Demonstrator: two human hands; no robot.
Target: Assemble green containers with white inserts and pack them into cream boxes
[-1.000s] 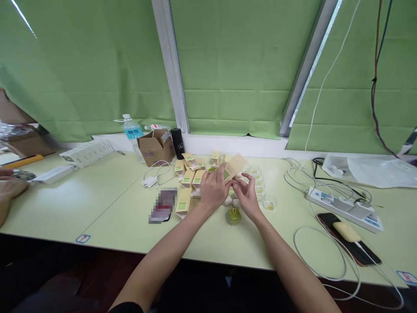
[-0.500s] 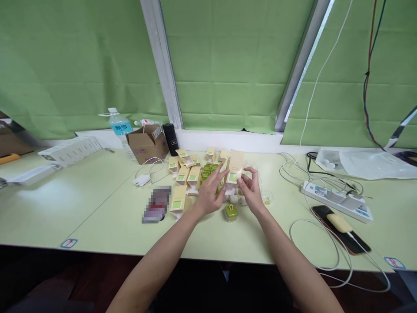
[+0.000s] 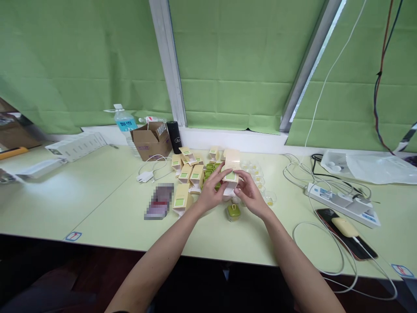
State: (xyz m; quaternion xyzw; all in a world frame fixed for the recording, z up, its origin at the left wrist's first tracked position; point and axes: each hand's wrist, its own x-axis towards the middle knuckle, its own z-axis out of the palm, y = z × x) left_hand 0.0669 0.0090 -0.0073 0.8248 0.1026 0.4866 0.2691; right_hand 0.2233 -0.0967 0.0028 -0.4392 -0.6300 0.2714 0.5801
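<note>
We hold the paper box (image 3: 231,180) between our left hand (image 3: 211,191) and our right hand (image 3: 252,192), just past the green-topped jar (image 3: 233,212) on the table (image 3: 114,208); its green label (image 3: 230,176) is too tiny to read, but the blue label (image 3: 126,124) on the bottle (image 3: 121,115) has big Chinese writing

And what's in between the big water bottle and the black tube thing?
In the head view, a brown cardboard box sits between the water bottle and the black cylinder, with what looks like a clear bottle lying behind it.
</note>
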